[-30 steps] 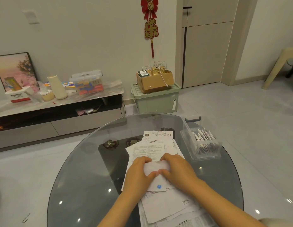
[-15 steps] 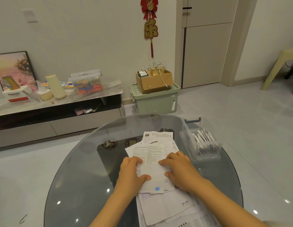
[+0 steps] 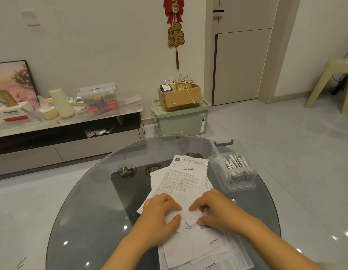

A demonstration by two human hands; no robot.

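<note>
A spread of printed paper leaflets (image 3: 181,178) lies on the round glass table (image 3: 87,201). On top of them, near me, is a small folded white paper (image 3: 188,216). My left hand (image 3: 159,217) pinches its left side between thumb and fingers. My right hand (image 3: 214,209) pinches its right side, fingertips almost meeting the left hand's. More sheets, one printed "dr.vet" (image 3: 196,248), lie under my wrists.
A clear plastic bin (image 3: 235,184) holding several folded leaflets stands on the table's right side. Beyond the table are a low TV cabinet (image 3: 68,133) with boxes, a green storage crate (image 3: 181,119) carrying a cardboard box, and a beige stool (image 3: 332,82) at right.
My hands spread apart over the paper half a second ago, then came back together; both now pinch it near its middle, and it looks smaller and folded.
</note>
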